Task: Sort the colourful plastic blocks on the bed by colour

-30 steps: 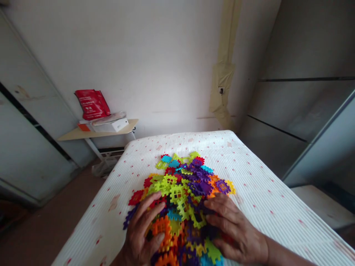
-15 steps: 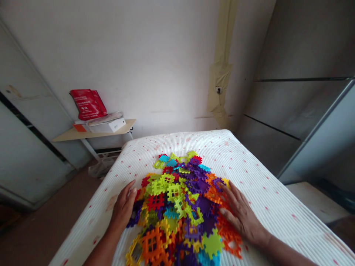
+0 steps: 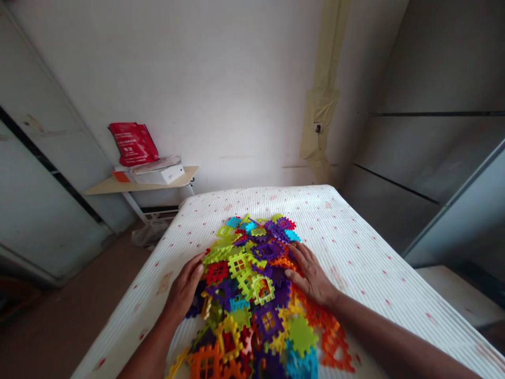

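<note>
A heap of colourful plastic interlocking building pieces (image 3: 240, 263) lies on the bed, many shaped like windows or squares with notched edges. My left hand (image 3: 185, 284) is at the heap's left side, fingers pointing forward and touching or nearly touching the outer pieces. On the other side, my right hand (image 3: 311, 273) rests against the pieces with fingers stretched and thumb apart, partly over orange pieces (image 3: 315, 310). Both hands are open, and neither grips a piece. A green square piece (image 3: 302, 335) lies near the front, beside blue pieces (image 3: 302, 363).
The bed (image 3: 355, 252) has a white ribbed cover with small red marks. A small table (image 3: 189, 176) at the back left bears a white box (image 3: 165, 175) and a red bag (image 3: 134, 145). A wall socket (image 3: 317, 127) and grey cabinets (image 3: 426, 147) stand beyond.
My right hand has moved left and inward, pushing pieces toward the middle. My left hand has shifted slightly right, and the heap is narrower at its centre. The view has turned slightly left.
</note>
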A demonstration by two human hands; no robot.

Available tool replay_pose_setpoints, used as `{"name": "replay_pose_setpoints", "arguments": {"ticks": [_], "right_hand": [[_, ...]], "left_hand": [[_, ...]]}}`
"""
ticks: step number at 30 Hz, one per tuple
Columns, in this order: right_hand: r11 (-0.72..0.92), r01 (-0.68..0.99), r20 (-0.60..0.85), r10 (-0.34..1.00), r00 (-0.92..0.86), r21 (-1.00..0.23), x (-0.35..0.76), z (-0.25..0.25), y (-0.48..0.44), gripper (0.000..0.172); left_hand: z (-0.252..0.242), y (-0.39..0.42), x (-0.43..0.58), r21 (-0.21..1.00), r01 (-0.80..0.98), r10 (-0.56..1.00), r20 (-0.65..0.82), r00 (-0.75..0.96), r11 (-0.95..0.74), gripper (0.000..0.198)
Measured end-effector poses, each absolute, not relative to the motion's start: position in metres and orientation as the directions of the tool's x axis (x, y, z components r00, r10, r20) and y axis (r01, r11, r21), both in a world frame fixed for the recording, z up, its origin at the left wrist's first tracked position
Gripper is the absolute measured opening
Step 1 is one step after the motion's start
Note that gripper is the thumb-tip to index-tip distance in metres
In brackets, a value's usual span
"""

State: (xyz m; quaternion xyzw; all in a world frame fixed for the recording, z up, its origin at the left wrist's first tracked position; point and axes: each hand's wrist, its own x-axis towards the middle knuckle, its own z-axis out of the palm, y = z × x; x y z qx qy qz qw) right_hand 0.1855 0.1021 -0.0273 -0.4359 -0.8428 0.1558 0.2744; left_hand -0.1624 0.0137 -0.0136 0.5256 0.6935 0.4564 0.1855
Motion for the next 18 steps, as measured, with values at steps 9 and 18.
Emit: {"name": "replay_pose_setpoints", "arguments": {"ticks": [9, 18], "right_hand": [[0.636, 0.58, 0.369, 0.77, -0.521, -0.509, 0.152, -0.02, 0.128, 0.063], [0.527, 0.417, 0.323, 0.823, -0.468, -0.741, 0.134, 0.005, 0.15, 0.062]], "left_hand": [[-0.015, 0.028, -0.169, 0.821, 0.569, 0.863, 0.253, -0.437, 0.048, 0.056], [-0.009, 0.031, -0.179, 0.873, 0.477, 0.799, 0.211, -0.563, 0.105, 0.056]]}}
